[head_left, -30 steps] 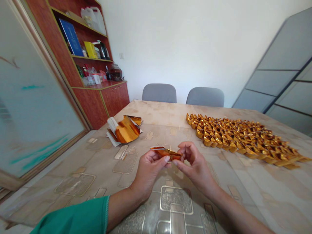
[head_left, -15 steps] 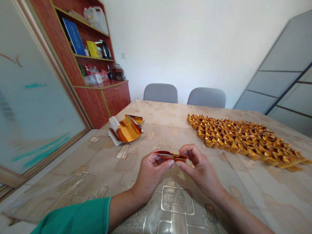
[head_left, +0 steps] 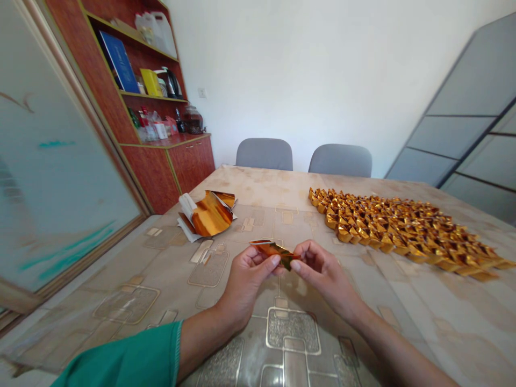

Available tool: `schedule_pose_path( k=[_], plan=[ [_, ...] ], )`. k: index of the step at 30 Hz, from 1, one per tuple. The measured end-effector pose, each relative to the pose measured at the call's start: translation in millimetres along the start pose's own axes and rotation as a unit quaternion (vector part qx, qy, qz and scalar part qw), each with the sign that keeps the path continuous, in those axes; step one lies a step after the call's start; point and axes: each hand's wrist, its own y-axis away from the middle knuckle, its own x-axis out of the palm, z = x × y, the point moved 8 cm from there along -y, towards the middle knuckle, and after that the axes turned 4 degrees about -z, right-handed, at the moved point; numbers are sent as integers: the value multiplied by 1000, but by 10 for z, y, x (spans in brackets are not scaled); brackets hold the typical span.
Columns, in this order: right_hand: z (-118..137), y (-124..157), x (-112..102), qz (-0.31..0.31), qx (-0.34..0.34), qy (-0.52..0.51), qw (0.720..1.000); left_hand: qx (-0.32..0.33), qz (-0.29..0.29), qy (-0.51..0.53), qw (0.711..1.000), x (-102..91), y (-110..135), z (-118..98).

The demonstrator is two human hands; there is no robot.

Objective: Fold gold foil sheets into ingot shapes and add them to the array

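Observation:
Between both hands, above the table's near middle, is a folded piece of gold foil paper (head_left: 282,252). My left hand (head_left: 252,274) pinches its left part, thumb in front and fingers behind. My right hand (head_left: 320,269) grips the right end between thumb and fingertips. Part of the paper is covered by the fingers. Beyond my left hand lies a loose stack of gold foil sheets (head_left: 213,215) with white backing, curled at the edges. To the right of my right hand stand rows of folded gold foil pieces (head_left: 395,226), packed closely together.
A patterned covering (head_left: 161,269) lies over the table. Two grey chairs (head_left: 264,154) (head_left: 341,160) stand at its far side by the white wall. On the left is a reddish wooden cabinet (head_left: 161,166) with shelves of bottles and a kettle, near a glass door (head_left: 60,177).
The foil paper has turned in the hands: its right part now tilts down toward me and shows a folded face. My right hand has shifted slightly left.

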Motion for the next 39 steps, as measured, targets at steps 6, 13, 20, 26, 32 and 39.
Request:
schedule_pose_path(
  k=[6, 13, 20, 26, 32, 39],
  plan=[
    [-44, -18, -22, -20, 9, 6, 1000, 24, 2, -22, 999, -9, 6, -32],
    [-26, -16, -34, -15, -11, 15, 1000, 31, -4, -14, 999, -5, 4, -50],
    [166, 55, -40, -41, -96, 99, 990, 40, -15, -26, 999, -22, 11, -65],
    [131, 18, -70, -57, -81, 84, 992, 21, -8, -1, 1000, -14, -12, -51],
    [86, -3, -87, -74, -73, 44, 994, 14, -9, 13, 1000, -8, -16, -42],
    [104, 12, -60, -48, -80, 78, 993, 3, -10, 26, 1000, -3, -3, -27]
  ],
)
